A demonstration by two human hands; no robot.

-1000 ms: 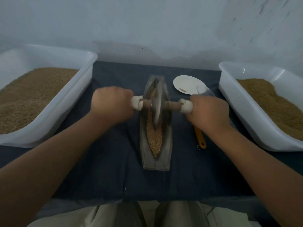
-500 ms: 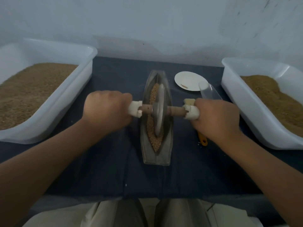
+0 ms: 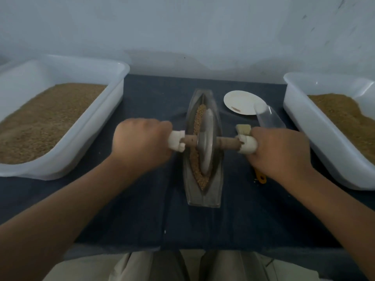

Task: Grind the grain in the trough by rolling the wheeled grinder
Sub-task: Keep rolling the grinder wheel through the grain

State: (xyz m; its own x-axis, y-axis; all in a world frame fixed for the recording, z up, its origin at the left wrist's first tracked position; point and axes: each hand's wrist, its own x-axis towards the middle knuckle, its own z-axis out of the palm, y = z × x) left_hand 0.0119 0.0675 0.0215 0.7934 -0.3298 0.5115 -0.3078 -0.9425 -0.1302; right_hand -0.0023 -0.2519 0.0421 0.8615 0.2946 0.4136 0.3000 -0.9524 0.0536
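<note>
Gripping the white-wrapped axle ends (image 3: 177, 142), the left hand (image 3: 142, 142) and right hand (image 3: 281, 152) are set symmetrically, so the grey disc grinder (image 3: 205, 147) is held upright on brown grain (image 3: 199, 118) in the boat-shaped metal trough (image 3: 203, 197), mid-frame.

The wheeled grinder (image 3: 205, 148) stands upright amid tan grain (image 3: 203, 181) in the trough (image 3: 203, 200) (narrow, boat-shaped, grey).

Dim, flat, bluish light; soft picture.
No hard shadows or glare. Left hand (image 3: 142, 142) motion-blurred, wall (image 3: 182, 27) featureless, wide-angle bending at edges, forearms near camera out of focus.
</note>
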